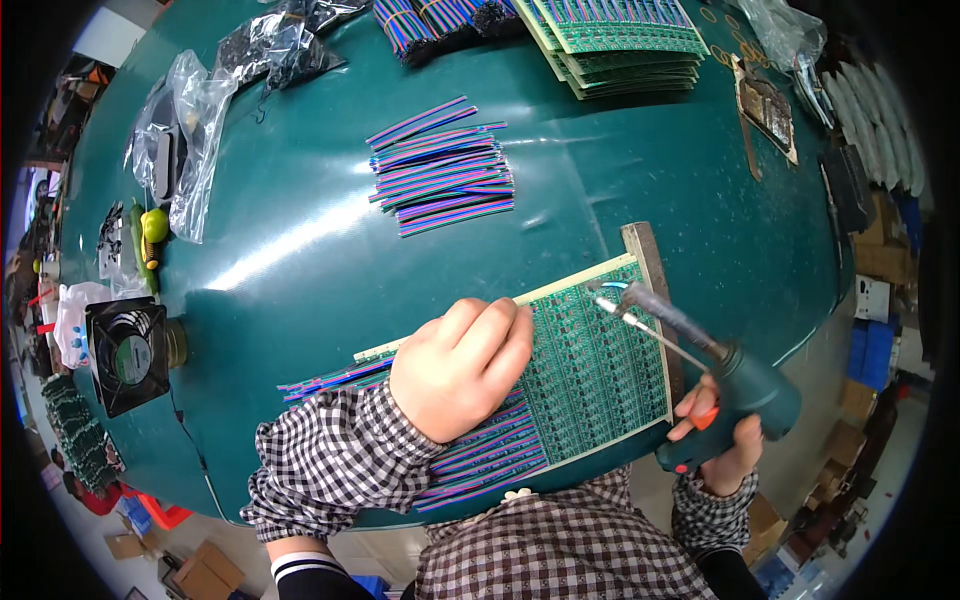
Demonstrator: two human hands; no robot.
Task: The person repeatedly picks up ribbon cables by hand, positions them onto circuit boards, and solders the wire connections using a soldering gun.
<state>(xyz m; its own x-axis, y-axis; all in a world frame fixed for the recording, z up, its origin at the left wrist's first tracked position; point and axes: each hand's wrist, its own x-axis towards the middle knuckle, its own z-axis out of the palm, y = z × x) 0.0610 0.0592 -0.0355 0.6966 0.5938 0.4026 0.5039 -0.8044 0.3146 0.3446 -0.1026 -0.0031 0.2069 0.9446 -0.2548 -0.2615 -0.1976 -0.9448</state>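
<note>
My right hand (722,440) grips a dark green soldering gun (765,395) with an orange trigger. Its metal tip and solder feed tube point over the upper right of a green circuit board panel (590,380). Across the panel's middle lies my left hand (462,365), its fingers curled together; whatever they hold, if anything, is hidden beneath them. Multicoloured ribbon wires (490,460) run side by side along the panel's left part, some covered by my left sleeve. A wooden strip (655,300) stands against the panel's right edge.
Loose ribbon wires (440,170) are piled mid-table, with bundled wires (430,25) and stacked circuit panels (620,50) behind. On the left are a black fan (128,355) with a cord and a plastic bag (195,150). A stained metal piece (768,110) lies far right.
</note>
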